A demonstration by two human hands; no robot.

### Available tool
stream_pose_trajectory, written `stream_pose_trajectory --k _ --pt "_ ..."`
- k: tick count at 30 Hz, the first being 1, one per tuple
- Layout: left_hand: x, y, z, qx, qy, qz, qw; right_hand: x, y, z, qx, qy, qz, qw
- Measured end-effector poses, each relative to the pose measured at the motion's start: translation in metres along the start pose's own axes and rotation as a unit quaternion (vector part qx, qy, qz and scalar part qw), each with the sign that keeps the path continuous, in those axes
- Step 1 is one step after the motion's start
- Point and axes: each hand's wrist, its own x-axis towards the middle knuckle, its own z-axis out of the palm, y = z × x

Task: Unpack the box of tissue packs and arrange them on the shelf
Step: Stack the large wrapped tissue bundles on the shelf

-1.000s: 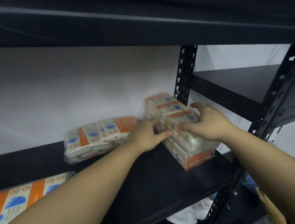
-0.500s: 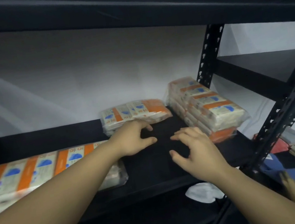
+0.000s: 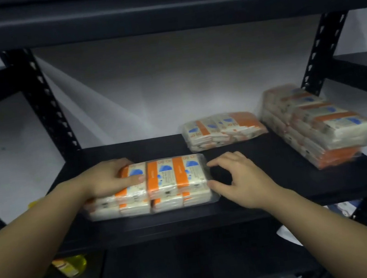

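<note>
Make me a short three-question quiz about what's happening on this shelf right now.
1. How many bundles of tissue packs sit on the shelf?
2. True or false: the left hand rests on top of the near tissue bundle.
3. Which bundle stands tallest: A the near one, B the middle tissue bundle, C the right tissue bundle?

Key: 1. Three. 2. True. 3. C. The right hand touches the near bundle's end with its fingertips.

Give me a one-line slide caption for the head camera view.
Left hand on near tissue pack, right hand at its end; two more on shelf.
</note>
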Motion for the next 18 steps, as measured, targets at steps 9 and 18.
stream_pose_trajectory --k 9,18 --pt "0.006 0.036 0.011 -0.014 -0.006 0.005 1.0 0.043 -0.031 0.006 0.003 -0.064 -0.033 0.997" --pt "0.036 0.084 0.025 -0.003 -0.056 0.037 0.998 0.07 -0.013 -0.008 -0.121 -0.248 0.012 0.961"
